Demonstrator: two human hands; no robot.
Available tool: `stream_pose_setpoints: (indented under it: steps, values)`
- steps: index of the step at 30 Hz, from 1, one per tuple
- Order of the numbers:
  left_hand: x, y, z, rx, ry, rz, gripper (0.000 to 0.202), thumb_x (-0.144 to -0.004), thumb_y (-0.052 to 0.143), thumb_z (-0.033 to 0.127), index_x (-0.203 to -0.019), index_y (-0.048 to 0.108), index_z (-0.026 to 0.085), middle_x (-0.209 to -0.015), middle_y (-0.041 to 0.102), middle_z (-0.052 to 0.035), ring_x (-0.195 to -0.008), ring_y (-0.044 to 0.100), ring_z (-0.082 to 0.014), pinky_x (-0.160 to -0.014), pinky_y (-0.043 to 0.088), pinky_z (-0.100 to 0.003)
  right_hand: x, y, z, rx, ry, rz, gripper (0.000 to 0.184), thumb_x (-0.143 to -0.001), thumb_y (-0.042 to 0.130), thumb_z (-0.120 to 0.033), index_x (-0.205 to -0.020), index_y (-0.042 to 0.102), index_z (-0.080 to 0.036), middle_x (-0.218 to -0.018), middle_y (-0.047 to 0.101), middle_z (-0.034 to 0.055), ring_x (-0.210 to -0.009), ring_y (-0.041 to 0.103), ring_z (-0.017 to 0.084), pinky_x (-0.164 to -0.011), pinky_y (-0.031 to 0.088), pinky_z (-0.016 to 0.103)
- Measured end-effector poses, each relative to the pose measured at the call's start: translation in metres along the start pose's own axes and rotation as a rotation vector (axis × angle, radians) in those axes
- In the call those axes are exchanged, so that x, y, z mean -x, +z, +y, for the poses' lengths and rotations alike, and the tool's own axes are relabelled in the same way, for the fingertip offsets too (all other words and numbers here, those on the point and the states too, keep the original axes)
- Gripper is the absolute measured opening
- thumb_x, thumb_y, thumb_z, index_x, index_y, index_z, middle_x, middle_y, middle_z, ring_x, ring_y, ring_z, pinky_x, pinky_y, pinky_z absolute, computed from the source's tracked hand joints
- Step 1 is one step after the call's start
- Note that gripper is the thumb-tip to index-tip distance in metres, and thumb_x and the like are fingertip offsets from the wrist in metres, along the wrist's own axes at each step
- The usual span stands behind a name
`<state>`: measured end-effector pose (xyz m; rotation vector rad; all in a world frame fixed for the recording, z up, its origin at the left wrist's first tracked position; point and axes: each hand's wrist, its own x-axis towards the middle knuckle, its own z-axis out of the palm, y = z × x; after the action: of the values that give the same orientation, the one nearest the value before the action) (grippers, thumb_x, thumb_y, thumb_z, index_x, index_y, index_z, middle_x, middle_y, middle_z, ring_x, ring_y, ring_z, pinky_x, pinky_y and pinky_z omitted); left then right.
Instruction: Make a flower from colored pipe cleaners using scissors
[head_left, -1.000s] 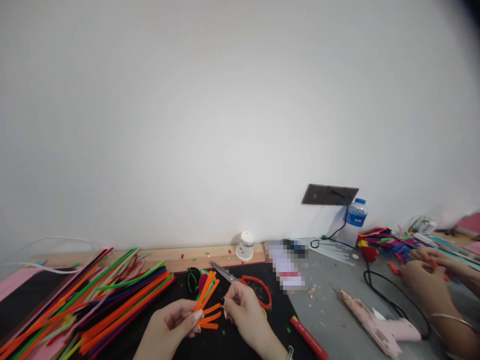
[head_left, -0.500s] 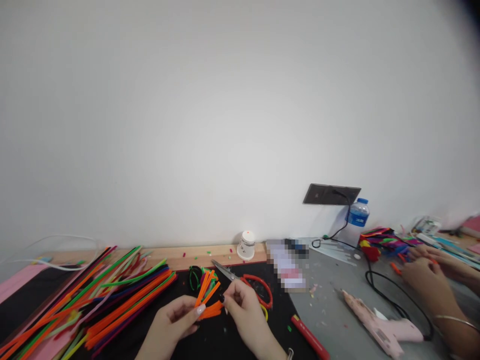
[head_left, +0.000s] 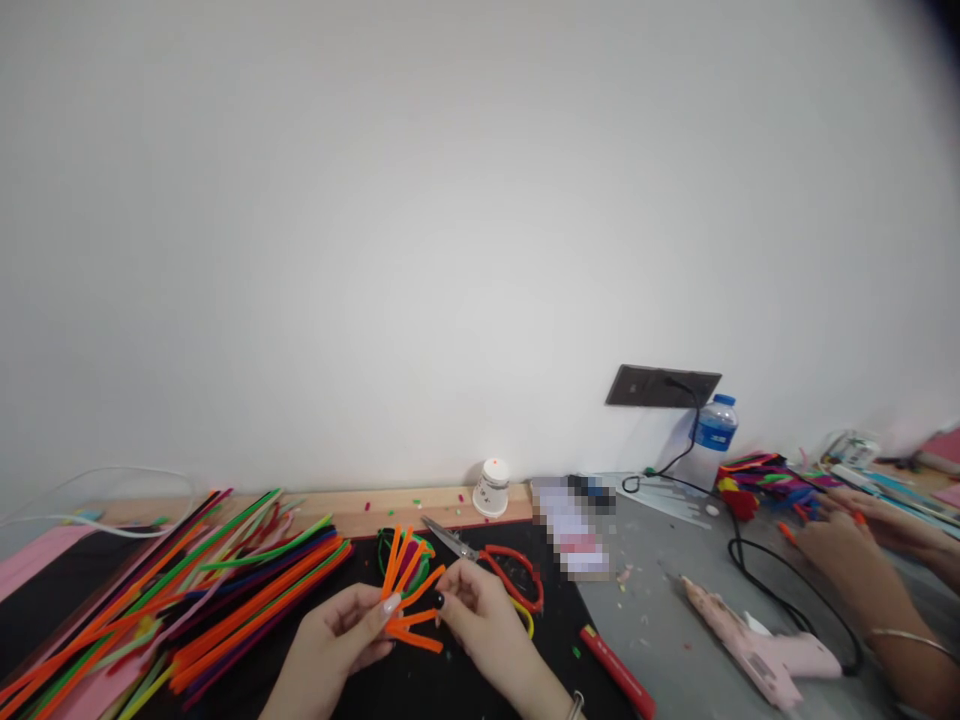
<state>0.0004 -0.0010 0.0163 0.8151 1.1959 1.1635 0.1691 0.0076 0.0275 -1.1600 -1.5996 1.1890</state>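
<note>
My left hand (head_left: 341,640) is closed in a pinch on a bunch of short orange pipe cleaners (head_left: 405,565), whose ends fan out above and to the right of my thumb. From the right, my right hand (head_left: 484,620) has thumb and forefinger together on the tip of one orange strand (head_left: 420,617). Behind the bunch lies a coil of green and purple pipe cleaners (head_left: 421,560), partly hidden. Scissors with red handles (head_left: 517,572) lie just beyond my right hand, blades towards the wall.
Many long coloured pipe cleaners (head_left: 262,600) lie at left. A white paper cup (head_left: 491,490) stands upside down by the wall. To the right are a red tube (head_left: 619,672), a pink glue gun (head_left: 757,640), its black cord, a water bottle (head_left: 712,440) and another person's hands (head_left: 847,560).
The orange strands in my left hand are spread wider apart, with the lower ones now pointing separately to the right. My right hand stays close beside them.
</note>
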Motion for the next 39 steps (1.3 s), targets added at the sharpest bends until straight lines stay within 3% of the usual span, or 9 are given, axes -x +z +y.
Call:
stream_pose_setpoints:
  steps: [3, 12, 18, 21, 27, 30, 34, 39]
  values:
    - [0.001, 0.0, 0.004, 0.051, -0.06, -0.042, 0.032, -0.046, 0.079, 0.04, -0.059, 0.066, 0.015, -0.054, 0.065, 0.0021, -0.051, 0.058, -0.0098, -0.05, 0.047, -0.015, 0.002, 0.003, -0.002, -0.002, 0.021, -0.036, 0.007, -0.071, 0.048, -0.012, -0.066, 0.049, -0.016, -0.055, 0.043, -0.0053, -0.05, 0.037, 0.008, -0.048, 0.028, 0.018]
    - [0.004, 0.003, 0.005, 0.131, -0.185, -0.114, 0.032, -0.048, 0.08, 0.037, -0.063, 0.06, 0.016, -0.052, 0.065, 0.0018, -0.054, 0.065, -0.0135, -0.048, 0.047, -0.016, 0.001, -0.002, -0.005, 0.14, -0.056, 0.153, 0.015, -0.075, 0.046, -0.014, -0.061, 0.043, -0.018, -0.056, 0.039, -0.005, -0.053, 0.036, 0.009, -0.049, 0.028, 0.02]
    - [0.004, 0.0, 0.004, 0.161, -0.108, -0.097, 0.025, -0.054, 0.077, 0.031, -0.067, 0.062, 0.016, -0.064, 0.07, -0.0014, -0.065, 0.066, -0.0144, -0.057, 0.048, -0.017, 0.007, 0.0, -0.019, 0.189, -0.239, 0.245, 0.015, -0.066, 0.056, -0.005, -0.061, 0.05, -0.018, -0.085, 0.05, 0.0022, -0.076, 0.048, 0.015, -0.068, 0.037, 0.024]
    - [0.003, -0.002, 0.004, 0.216, -0.082, -0.055, 0.024, -0.055, 0.078, 0.029, -0.07, 0.064, 0.016, -0.067, 0.069, 0.0007, -0.065, 0.064, -0.012, -0.06, 0.049, -0.017, 0.01, 0.003, -0.021, 0.215, -0.245, 0.256, 0.017, -0.063, 0.06, -0.005, -0.058, 0.051, -0.017, -0.084, 0.046, 0.002, -0.082, 0.047, 0.016, -0.074, 0.037, 0.026]
    - [-0.003, -0.008, -0.002, 0.343, -0.082, -0.015, 0.025, -0.051, 0.081, 0.021, -0.071, 0.065, 0.017, -0.07, 0.067, 0.0033, -0.065, 0.062, -0.0087, -0.065, 0.051, -0.016, 0.007, 0.007, -0.012, 0.258, -0.169, 0.205, 0.018, -0.063, 0.06, -0.006, -0.054, 0.05, -0.017, -0.067, 0.047, -0.0016, -0.065, 0.046, 0.012, -0.059, 0.035, 0.023]
    - [-0.004, -0.009, -0.003, 0.328, -0.125, -0.052, 0.025, -0.053, 0.08, 0.022, -0.071, 0.064, 0.017, -0.065, 0.067, 0.0031, -0.061, 0.062, -0.0084, -0.06, 0.051, -0.016, 0.002, 0.006, -0.004, 0.153, -0.063, 0.191, 0.016, -0.064, 0.059, -0.01, -0.055, 0.048, -0.017, -0.059, 0.047, -0.0032, -0.056, 0.044, 0.01, -0.051, 0.032, 0.021]
    - [-0.004, -0.007, -0.002, 0.232, -0.095, -0.079, 0.031, -0.05, 0.081, 0.033, -0.069, 0.063, 0.015, -0.059, 0.068, 0.0012, -0.056, 0.063, -0.0099, -0.052, 0.048, -0.014, -0.004, 0.006, 0.004, -0.205, 0.158, 0.069, 0.016, -0.067, 0.059, -0.026, -0.063, 0.046, -0.016, -0.046, 0.049, -0.0052, -0.035, 0.038, 0.006, -0.036, 0.027, 0.018]
    - [-0.005, -0.004, -0.002, 0.13, -0.067, -0.059, 0.038, -0.041, 0.082, 0.04, -0.065, 0.064, 0.015, -0.055, 0.069, -0.0001, -0.053, 0.063, -0.0126, -0.051, 0.048, -0.017, -0.006, 0.007, 0.004, -0.424, 0.179, 0.052, 0.031, -0.057, 0.069, -0.036, -0.066, 0.049, -0.014, -0.048, 0.057, -0.0009, -0.033, 0.047, 0.008, -0.034, 0.037, 0.019]
